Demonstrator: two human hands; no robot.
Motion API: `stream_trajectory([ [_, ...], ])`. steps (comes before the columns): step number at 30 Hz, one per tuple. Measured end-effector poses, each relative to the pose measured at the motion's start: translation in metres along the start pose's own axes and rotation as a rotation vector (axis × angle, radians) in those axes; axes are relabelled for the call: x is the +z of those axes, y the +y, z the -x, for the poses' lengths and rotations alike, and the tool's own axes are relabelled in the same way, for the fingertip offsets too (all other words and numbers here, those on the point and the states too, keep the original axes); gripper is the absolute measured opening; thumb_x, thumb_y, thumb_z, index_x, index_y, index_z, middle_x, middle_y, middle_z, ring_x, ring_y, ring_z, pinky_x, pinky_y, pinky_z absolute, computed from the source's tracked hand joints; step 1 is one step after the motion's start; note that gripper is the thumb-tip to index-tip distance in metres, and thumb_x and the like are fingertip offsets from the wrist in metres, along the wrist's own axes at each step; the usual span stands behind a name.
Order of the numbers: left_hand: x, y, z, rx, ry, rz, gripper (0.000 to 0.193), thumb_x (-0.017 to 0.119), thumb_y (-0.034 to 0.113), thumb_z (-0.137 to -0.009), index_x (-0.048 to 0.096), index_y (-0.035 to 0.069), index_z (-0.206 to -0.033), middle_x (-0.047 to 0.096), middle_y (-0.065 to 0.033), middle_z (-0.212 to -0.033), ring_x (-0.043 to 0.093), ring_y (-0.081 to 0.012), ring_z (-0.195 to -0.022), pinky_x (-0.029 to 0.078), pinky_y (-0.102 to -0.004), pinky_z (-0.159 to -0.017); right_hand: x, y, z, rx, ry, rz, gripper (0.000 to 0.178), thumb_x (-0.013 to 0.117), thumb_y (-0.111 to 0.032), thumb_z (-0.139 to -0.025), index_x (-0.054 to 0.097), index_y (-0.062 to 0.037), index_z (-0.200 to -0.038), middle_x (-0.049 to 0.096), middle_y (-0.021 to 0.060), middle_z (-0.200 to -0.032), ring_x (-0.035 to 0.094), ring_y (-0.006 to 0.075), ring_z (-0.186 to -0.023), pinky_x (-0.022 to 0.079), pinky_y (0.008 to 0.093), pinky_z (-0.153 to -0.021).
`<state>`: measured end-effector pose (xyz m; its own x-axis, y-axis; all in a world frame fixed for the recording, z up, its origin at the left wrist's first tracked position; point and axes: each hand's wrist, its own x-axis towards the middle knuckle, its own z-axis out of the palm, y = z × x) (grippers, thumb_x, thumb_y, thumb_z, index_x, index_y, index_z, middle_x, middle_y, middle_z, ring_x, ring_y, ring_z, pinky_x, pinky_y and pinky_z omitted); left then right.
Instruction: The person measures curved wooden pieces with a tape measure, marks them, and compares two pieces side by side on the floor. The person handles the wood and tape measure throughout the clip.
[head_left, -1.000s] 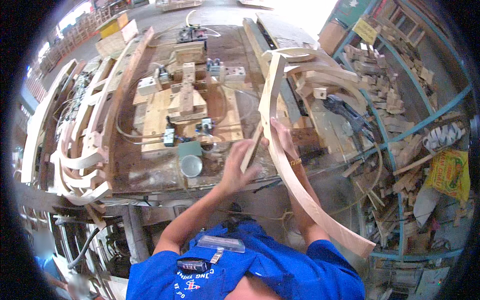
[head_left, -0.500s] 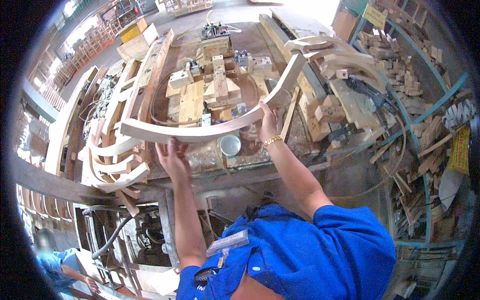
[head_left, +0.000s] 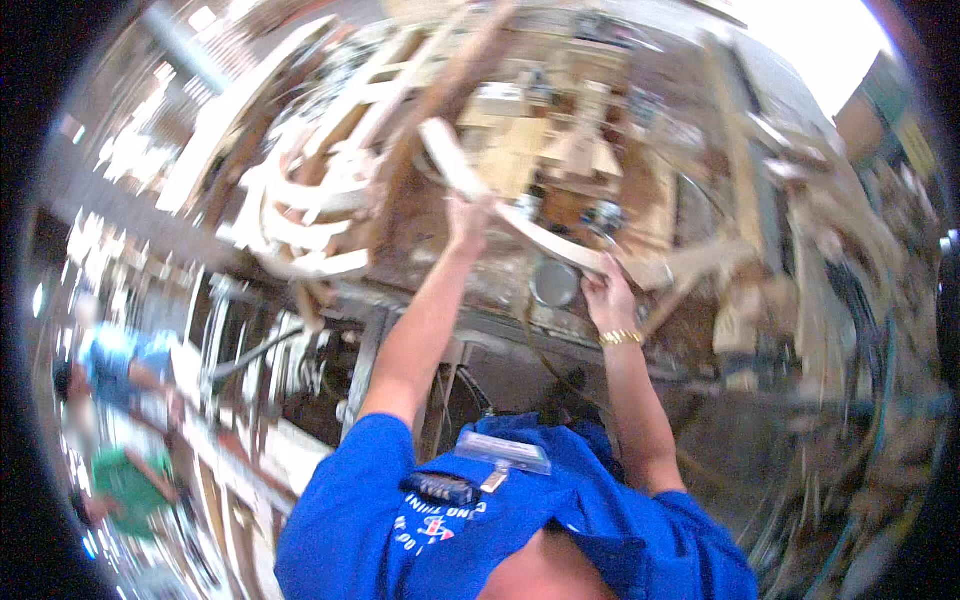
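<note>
A long, pale curved wooden piece (head_left: 545, 238) is held up over the workbench, smeared by motion. My left hand (head_left: 468, 222) is closed round it toward its left part. Farther right, my right hand (head_left: 608, 296), with a gold bracelet at the wrist, grips the same piece from the near side. The piece's left end points away from me and its right part lies lower and nearer. Behind it on the bench stands a wooden jig (head_left: 585, 150) of blocks and boards. A round can (head_left: 555, 284) sits just left of my right hand.
Several curved wooden pieces (head_left: 300, 225) are heaped at the bench's left. A long timber beam (head_left: 440, 95) runs along the jig's left side. More wood parts (head_left: 755, 310) lie blurred at the right. Two people, one in a blue shirt (head_left: 125, 355), are at the lower left.
The curved piece has swung round: its left end now points away and its right end has come nearer. My left hand has moved up onto it. The view has turned leftward and blurred.
</note>
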<state>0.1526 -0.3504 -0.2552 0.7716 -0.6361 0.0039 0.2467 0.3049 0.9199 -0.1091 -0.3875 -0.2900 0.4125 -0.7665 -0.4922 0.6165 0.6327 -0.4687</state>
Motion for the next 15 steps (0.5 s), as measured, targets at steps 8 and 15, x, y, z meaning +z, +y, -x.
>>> stream_trajectory([
  [8,0.015,-0.015,-0.010,-0.194,0.096,-0.214,0.063,0.074,0.002,-0.071,0.050,0.008,-0.129,0.059,-0.0042,-0.103,0.061,-0.0183,-0.090,0.056,-0.0396,-0.071,-0.031,-0.014,-0.027,0.245,0.145,0.049,0.011,0.076,-0.020,-0.086,0.066,-0.0168,-0.091,0.064,-0.0047,-0.081,0.059,0.0108,-0.069,0.039,0.0243,-0.053],
  [15,0.024,-0.032,-0.033,-0.189,0.064,-0.446,0.057,0.080,0.014,-0.074,0.056,0.007,-0.125,0.064,-0.0087,-0.102,0.067,-0.0195,-0.079,0.058,-0.0344,-0.056,-0.041,-0.015,-0.040,0.229,0.228,0.141,0.020,0.073,-0.028,-0.088,0.062,-0.0192,-0.101,0.061,-0.0025,-0.077,0.055,0.0122,-0.062,0.037,0.0262,-0.047],
])
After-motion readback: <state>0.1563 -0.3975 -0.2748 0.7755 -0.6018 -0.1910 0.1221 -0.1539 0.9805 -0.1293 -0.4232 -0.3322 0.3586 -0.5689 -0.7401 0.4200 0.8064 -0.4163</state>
